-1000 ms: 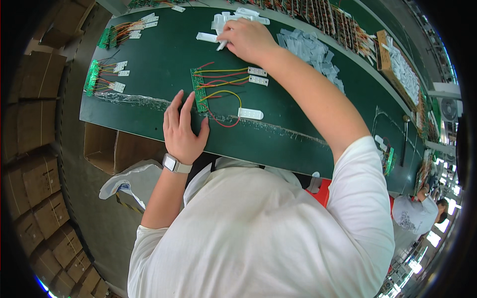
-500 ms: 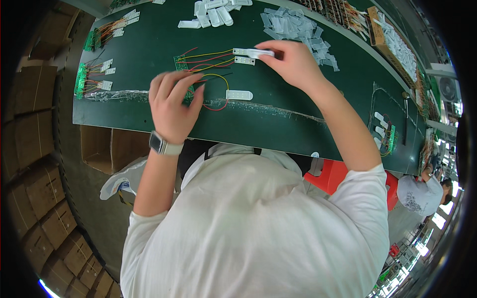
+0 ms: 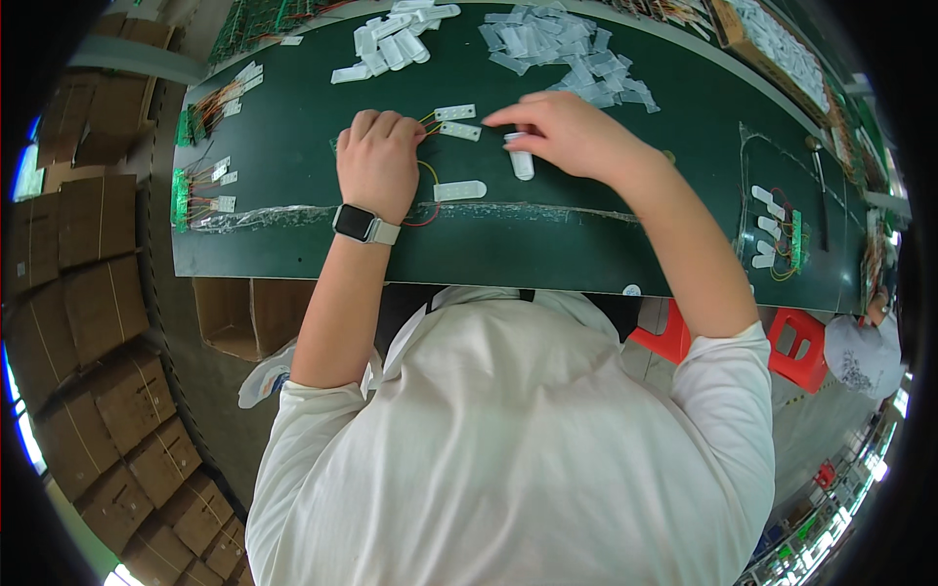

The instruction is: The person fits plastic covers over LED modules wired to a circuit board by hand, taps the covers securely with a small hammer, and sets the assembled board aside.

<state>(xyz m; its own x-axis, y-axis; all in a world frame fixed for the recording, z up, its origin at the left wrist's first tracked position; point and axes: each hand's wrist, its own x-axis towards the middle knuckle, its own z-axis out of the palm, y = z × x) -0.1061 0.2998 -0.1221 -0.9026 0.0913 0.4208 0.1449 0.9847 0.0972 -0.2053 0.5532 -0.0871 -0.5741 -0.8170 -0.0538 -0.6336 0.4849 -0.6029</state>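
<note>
My left hand (image 3: 379,156) is curled knuckles-up over a green circuit board, which it mostly hides. Its fingertips are out of sight. Yellow and red wires run out from under it to two small white strip boards (image 3: 458,130) with dots on them. A loop of wire leads to a rounded white plastic piece (image 3: 459,190) lying nearer to me. To the right, my right hand (image 3: 567,137) has its index finger stretched toward the strip boards. Its thumb lies across a white plastic cover (image 3: 523,164), which hangs tilted below the fingers.
White covers (image 3: 393,41) lie heaped at the far edge, beside a pile of clear plastic pieces (image 3: 572,49). Wired green boards sit at the left (image 3: 180,198) and right (image 3: 797,241). A box of white parts (image 3: 772,49) stands far right. Red stools (image 3: 799,350) are below the table.
My right hand has drawn the white cover away from the strip boards and turned it to point toward me. My left hand's fingers have curled in over the circuit board. The view has shifted.
</note>
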